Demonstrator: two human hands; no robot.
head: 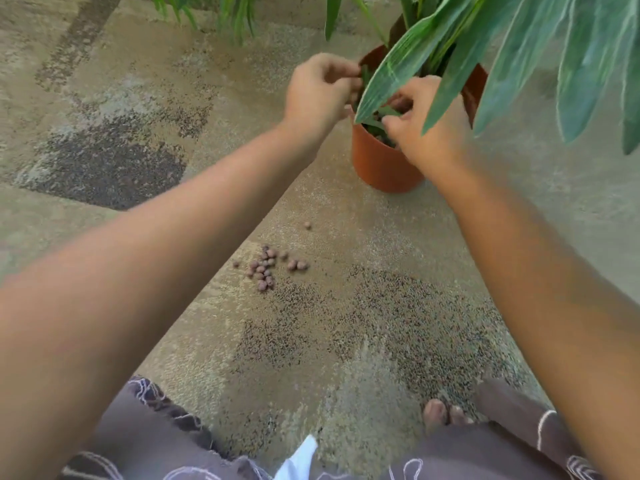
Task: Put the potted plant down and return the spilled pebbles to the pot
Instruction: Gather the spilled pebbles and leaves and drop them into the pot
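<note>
Standing on the floor, the pot is down; my left hand and right hand pinch leaves at its rim, while spilled pebbles wait nearer me.

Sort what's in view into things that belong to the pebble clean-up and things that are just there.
Belongs to the job:
- orange plastic pot standing on the ground
- long-leaved green plant in it
- cluster of round brown clay pebbles spilled on the ground
- left hand and right hand, both at the pot's rim

Just there:
- speckled concrete ground
- leaves of another plant at the top edge
</note>
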